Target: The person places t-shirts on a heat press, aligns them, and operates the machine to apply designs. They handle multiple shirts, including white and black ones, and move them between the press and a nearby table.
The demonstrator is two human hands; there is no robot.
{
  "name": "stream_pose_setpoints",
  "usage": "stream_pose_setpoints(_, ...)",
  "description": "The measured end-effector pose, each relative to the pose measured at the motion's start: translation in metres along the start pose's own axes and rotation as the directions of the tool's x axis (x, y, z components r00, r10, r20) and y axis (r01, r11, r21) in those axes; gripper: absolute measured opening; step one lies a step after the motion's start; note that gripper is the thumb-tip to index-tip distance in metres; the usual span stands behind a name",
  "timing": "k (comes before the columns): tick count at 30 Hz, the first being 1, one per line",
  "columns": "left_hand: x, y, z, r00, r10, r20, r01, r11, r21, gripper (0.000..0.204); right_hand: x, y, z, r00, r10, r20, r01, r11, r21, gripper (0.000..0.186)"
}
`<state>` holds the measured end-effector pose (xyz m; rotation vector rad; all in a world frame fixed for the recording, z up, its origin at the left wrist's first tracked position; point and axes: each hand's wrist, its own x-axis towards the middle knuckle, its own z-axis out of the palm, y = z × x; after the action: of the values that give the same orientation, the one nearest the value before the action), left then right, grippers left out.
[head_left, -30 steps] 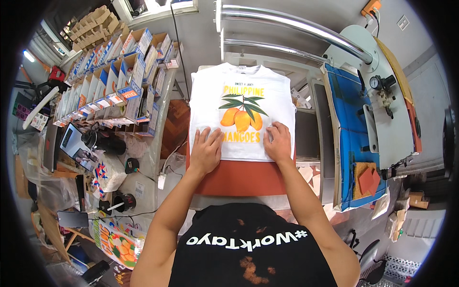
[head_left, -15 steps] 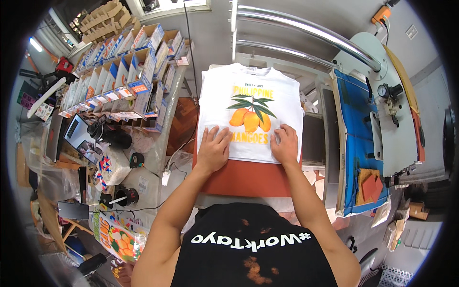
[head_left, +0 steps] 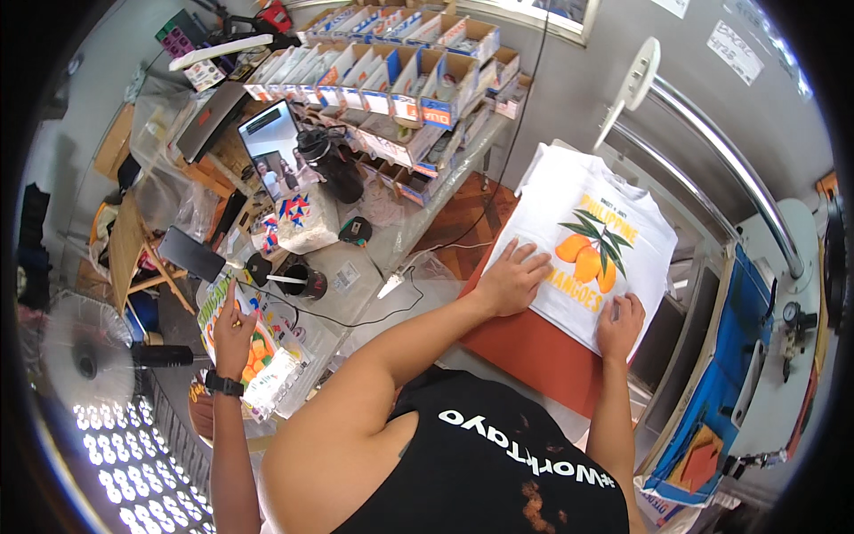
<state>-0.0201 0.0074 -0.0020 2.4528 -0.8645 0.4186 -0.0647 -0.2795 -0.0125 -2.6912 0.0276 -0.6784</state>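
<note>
A white T-shirt (head_left: 636, 258) with a mango print lies on the rust-coloured platen (head_left: 525, 360). My left hand (head_left: 511, 278) rests open on the shirt's lower left, beside the printed fruit. At its lower right my right hand (head_left: 620, 325) also rests on the fabric, fingers apart and slightly bent. Neither hand holds anything.
Another person's hand (head_left: 235, 334), with a dark watch, points near a phone (head_left: 191, 254) at the left. Cardboard bins (head_left: 374, 89), a laptop (head_left: 267, 151), black flask (head_left: 331, 169) and cables crowd the side bench. The press (head_left: 774, 240) is at right, a fan (head_left: 87, 360) lower left.
My view has swung left, so the shirt and press sit further right. Another person's arm now shows at the lower left. My hands stay on the shirt.
</note>
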Motion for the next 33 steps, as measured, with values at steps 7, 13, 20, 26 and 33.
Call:
stream_pose_setpoints(7, -0.0037, -0.0011, -0.0035, 1.000, -0.010, -0.019, 0.010, 1.000, 0.010, 0.035, 0.0029, -0.0031, 0.0015, 1.000, -0.019, 0.019, 0.019, 1.000, -0.003, 0.020)
stream_pose_setpoints(13, -0.0013, 0.0003, -0.0044, 1.000, -0.007, -0.029, 0.007, 1.000, 0.009, 0.034, 0.0026, -0.0005, 0.0023, 1.000, -0.026, 0.013, 0.026, 1.000, 0.002, 0.020)
stream_pose_setpoints(20, -0.0010, 0.0004, -0.0056, 1.000, -0.008, -0.015, 0.008, 1.000, 0.005, 0.034, 0.0025, -0.0031, 0.0007, 1.000, -0.009, 0.017, 0.009, 1.000, 0.006, 0.020)
stream_pose_setpoints(26, -0.0010, -0.0003, -0.0066, 1.000, -0.011, -0.006, 0.011, 1.000, 0.000, 0.034, 0.0037, -0.0053, 0.0001, 1.000, -0.004, 0.025, 0.004, 1.000, 0.008, 0.021)
stream_pose_setpoints(33, -0.0020, 0.0009, -0.0071, 1.000, -0.019, -0.013, 0.019, 1.000, -0.001, 0.036, 0.0018, -0.0024, 0.0015, 1.000, -0.006, 0.018, 0.006, 1.000, 0.005, 0.019)
